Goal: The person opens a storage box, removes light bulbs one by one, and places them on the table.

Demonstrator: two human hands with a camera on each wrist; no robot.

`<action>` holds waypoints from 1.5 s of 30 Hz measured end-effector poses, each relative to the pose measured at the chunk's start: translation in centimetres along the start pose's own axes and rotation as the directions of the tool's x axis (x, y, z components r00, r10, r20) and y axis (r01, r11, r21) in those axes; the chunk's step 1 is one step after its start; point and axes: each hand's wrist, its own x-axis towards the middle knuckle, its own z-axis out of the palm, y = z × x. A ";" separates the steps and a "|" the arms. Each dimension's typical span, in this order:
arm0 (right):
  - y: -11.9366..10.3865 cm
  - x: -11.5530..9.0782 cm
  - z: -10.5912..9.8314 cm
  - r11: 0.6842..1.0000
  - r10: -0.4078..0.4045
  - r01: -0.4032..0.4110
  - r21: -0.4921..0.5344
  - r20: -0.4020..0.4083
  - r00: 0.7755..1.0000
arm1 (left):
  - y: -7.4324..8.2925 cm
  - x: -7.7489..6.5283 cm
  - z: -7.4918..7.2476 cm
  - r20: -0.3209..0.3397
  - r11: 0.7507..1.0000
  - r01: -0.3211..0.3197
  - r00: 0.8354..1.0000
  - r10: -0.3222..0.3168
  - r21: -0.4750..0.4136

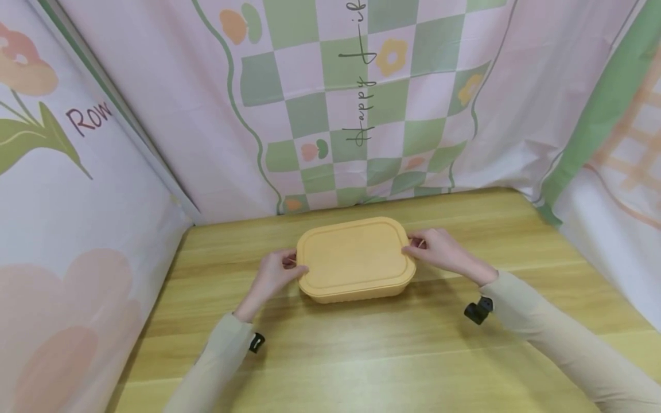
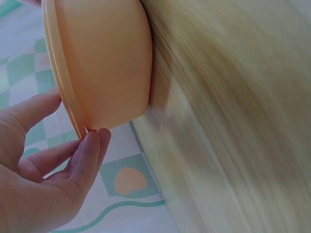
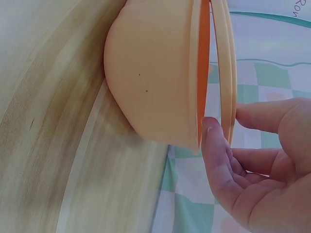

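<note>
A yellow-orange food container (image 1: 356, 296) stands on the wooden table, its rounded rectangular lid (image 1: 356, 255) on top. At the lid's left end my left hand (image 1: 276, 274) grips the rim, thumb on top and fingers under the edge. My right hand (image 1: 439, 250) pinches the lid's right end. A gap shows between the lid (image 3: 226, 73) and the container's wall (image 3: 150, 73) in the right wrist view, with my fingertips in it. On the left side the lid (image 2: 63, 73) sits close to the container (image 2: 109, 63). The container's inside is hidden.
The wooden table (image 1: 351, 361) reaches back to a hanging cloth (image 1: 304, 115) with green checks and flowers. Another printed cloth (image 1: 119, 189) bounds the left side, and more cloth (image 1: 594, 229) hangs at the right. Dark wrist cameras (image 1: 478, 310) sit by both sleeves.
</note>
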 end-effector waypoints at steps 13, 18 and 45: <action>-0.3 0.0 -0.6 0.998 0.024 -0.026 0.062 0.034 0.999 | 0.8 0.2 -0.1 -0.060 1.000 -0.004 0.998 0.004 0.001; -0.5 -0.1 -0.7 0.997 0.028 -0.030 0.075 0.030 0.999 | 0.9 0.3 -0.3 -0.074 1.000 0.004 0.997 -0.004 0.001; -4.3 -0.1 1.0 0.989 -0.035 0.026 0.144 0.064 0.997 | -0.4 -1.4 -4.0 -0.138 0.996 0.073 0.988 -0.065 0.055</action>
